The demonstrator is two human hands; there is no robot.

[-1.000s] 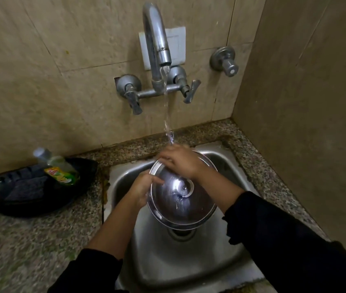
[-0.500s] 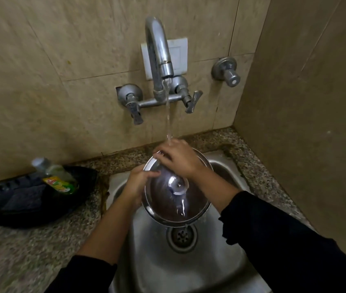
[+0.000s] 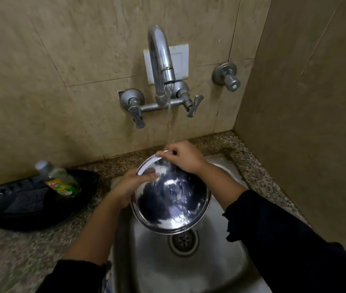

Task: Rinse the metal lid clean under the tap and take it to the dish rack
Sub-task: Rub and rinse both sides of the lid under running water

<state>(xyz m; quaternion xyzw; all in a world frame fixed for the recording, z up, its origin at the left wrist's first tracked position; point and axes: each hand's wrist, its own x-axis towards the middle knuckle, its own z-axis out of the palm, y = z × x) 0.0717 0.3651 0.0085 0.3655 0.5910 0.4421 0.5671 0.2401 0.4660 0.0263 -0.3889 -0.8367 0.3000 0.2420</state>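
A round shiny metal lid (image 3: 171, 199) is held over the steel sink (image 3: 214, 265), its hollow underside turned up toward me. My left hand (image 3: 129, 187) grips its left rim, thumb lying inside. My right hand (image 3: 185, 157) pinches the far rim at the top. Water runs from the curved tap (image 3: 160, 66) in a thin stream and lands by my right hand at the lid's far edge. The dish rack is out of view.
A black tray (image 3: 30, 208) with a dish-soap bottle (image 3: 61, 179) and a dark scrubber sits on the speckled granite counter (image 3: 19, 250) to the left. The drain (image 3: 183, 242) lies just below the lid. Tiled walls close in behind and on the right.
The lid has been turned over: earlier its knobbed top faced me, now the hollow underside does. My right hand moved from the top of the lid to its far rim.
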